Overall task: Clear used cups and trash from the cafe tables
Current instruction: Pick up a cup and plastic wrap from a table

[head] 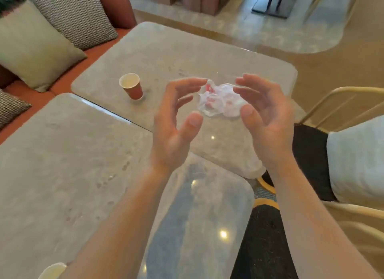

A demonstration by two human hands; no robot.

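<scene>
Both hands are up over the tables, palms facing each other, fingers loosely curved and spread. The left hand (174, 120) and the right hand (268, 116) cup the air on either side of a crumpled white wrapper with red print (220, 101). Neither hand plainly grips it. The right thumb and the left fingertips overlap its edges, but I cannot tell whether they touch.

The wrapper sits towards the right of the far table (166, 54). There are two paper cups. A red one (131, 87) stands upright on the far table, left of the hands. Only the pale rim of the other (53, 270) shows, on the near table (62, 154) by the left forearm.

Both bare forearms reach forward from the near edge, wrists bent slightly back.
</scene>
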